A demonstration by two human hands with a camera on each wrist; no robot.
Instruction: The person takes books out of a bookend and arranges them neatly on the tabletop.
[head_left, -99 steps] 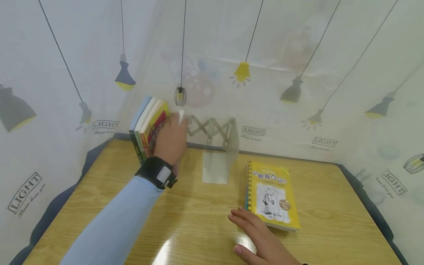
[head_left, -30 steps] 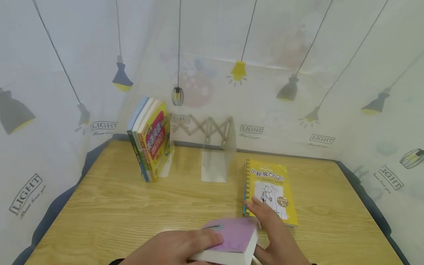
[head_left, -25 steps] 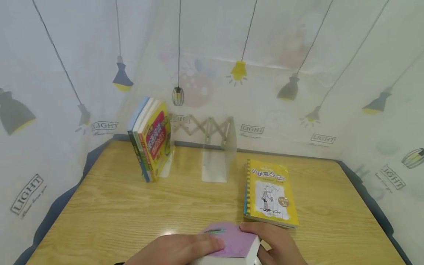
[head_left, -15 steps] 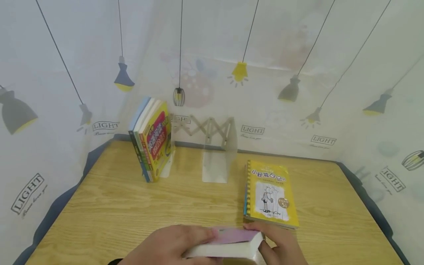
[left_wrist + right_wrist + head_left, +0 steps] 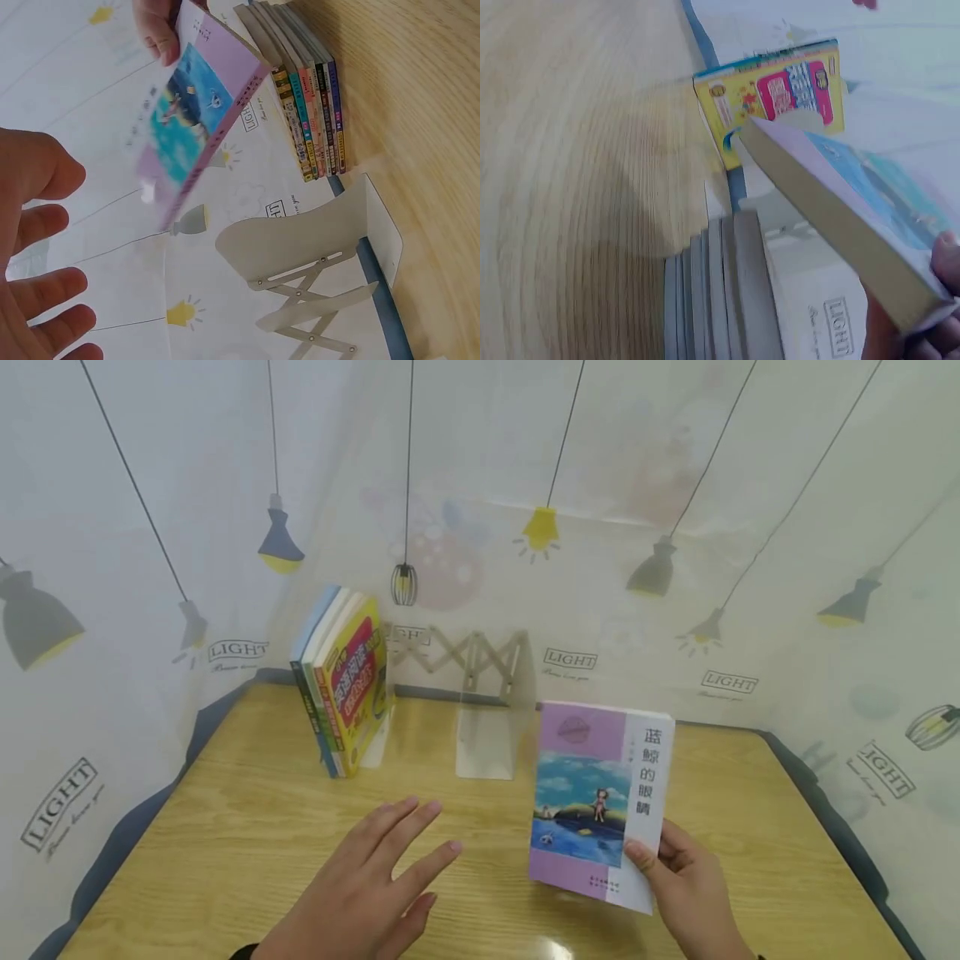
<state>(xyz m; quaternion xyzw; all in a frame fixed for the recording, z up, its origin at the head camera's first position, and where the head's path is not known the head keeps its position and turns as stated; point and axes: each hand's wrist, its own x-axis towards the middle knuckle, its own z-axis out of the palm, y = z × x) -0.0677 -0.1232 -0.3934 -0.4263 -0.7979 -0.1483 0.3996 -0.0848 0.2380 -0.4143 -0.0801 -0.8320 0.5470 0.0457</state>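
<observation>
My right hand [image 5: 693, 885] grips a purple-and-white paperback book [image 5: 581, 810] by its right edge, thumb on the front cover. The cover, with its blue sea picture, faces me, and the book is held up above the table. Its thick page edge shows in the right wrist view. My left hand [image 5: 367, 877] is off to the left of it, fingers spread and holding nothing. Behind the held book, a stack of several books [image 5: 307, 97] lies on the table; the head view does not show it.
Several books [image 5: 341, 685] stand leaning at the left end of a white expanding bookend [image 5: 487, 743] with scissor-like slats. The wooden table [image 5: 247, 843] meets a curtain [image 5: 600, 602] printed with lamps at its back and sides.
The left hand moved from the upright books to hold the purple book with the right hand, then let go. The right hand has raised the book, covering the yellow book from the head view.
</observation>
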